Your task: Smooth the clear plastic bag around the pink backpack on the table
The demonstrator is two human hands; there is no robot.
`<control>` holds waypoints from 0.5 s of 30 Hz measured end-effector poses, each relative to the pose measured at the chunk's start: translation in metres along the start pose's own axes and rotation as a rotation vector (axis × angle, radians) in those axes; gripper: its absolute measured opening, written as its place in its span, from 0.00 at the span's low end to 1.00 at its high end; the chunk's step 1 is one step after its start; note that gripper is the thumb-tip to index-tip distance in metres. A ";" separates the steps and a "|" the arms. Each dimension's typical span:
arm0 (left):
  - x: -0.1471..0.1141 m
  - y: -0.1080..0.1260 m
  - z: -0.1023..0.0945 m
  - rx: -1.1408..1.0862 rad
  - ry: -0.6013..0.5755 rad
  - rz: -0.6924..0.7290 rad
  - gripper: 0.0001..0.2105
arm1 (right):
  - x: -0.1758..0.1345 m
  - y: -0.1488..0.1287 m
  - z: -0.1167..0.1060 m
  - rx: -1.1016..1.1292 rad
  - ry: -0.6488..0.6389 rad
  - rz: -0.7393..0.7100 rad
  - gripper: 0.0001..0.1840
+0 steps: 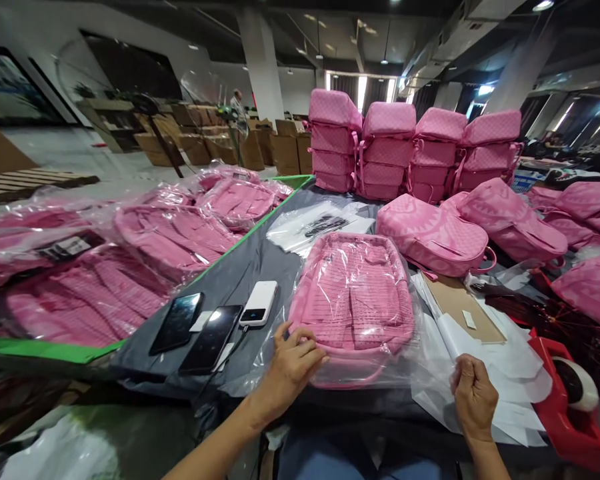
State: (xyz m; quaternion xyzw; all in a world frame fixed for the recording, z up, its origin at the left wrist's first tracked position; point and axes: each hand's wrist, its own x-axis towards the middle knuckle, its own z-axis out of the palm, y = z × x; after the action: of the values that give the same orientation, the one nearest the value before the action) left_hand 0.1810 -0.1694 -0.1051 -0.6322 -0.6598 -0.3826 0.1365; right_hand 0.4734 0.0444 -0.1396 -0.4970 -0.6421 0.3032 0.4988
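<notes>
- Warehouse hall with pillars and cartons at the back; in front of the person a dark grey table (240, 280) covered with pink bags.
- On it, just ahead of both hands, lies the pink backpack (354, 300) inside a clear plastic bag (433, 373); its long axis runs straight away from the person, the near end with the handle toward the wrists, the far end toward the stacked backpacks (410, 150).
- Left hand (293, 367) is the nearer one; it rests on the near left corner of the backpack, fingers half curled and spread over the film, pressing more than gripping; the backpack extends forward and to the right of this hand.
- Right hand (474, 393) is closed in a loose fist on the loose edge of the plastic bag; the backpack lies to its left and a little forward, apart from the hand itself; only the film joins them.
- Under and right of the right hand lie white paper sheets (510, 363); further right a red tape dispenser (570, 400).
- Left of the left hand, near but not touching, two dark phones (195, 330) and a white power bank (260, 303); beyond them wrapped backpacks (170, 240) in a pile.
</notes>
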 end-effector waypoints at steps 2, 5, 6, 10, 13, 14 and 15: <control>0.014 -0.014 0.002 -0.199 -0.178 -0.202 0.10 | 0.006 -0.001 -0.002 -0.002 -0.024 0.023 0.40; 0.032 -0.032 0.011 -0.579 -0.461 -0.524 0.23 | 0.022 -0.001 -0.001 -0.037 -0.120 0.039 0.40; 0.036 -0.035 0.015 -0.659 -0.523 -0.576 0.26 | 0.028 0.001 0.000 -0.050 -0.141 0.045 0.40; 0.043 -0.032 0.029 -0.805 -0.637 -0.635 0.32 | 0.050 0.010 0.006 -0.101 -0.124 0.064 0.41; 0.042 -0.025 0.032 -0.868 -0.655 -0.656 0.32 | 0.057 0.016 0.012 -0.064 -0.133 0.110 0.40; 0.042 -0.024 0.032 -0.882 -0.653 -0.661 0.32 | 0.058 0.017 0.012 -0.039 -0.149 0.138 0.40; 0.041 -0.023 0.032 -0.894 -0.651 -0.664 0.32 | 0.058 0.017 0.010 -0.023 -0.160 0.163 0.40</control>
State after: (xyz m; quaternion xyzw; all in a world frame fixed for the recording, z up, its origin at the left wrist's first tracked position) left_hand 0.1623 -0.1152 -0.1068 -0.4740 -0.6047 -0.4310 -0.4731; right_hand 0.4689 0.1057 -0.1376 -0.5274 -0.6407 0.3742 0.4139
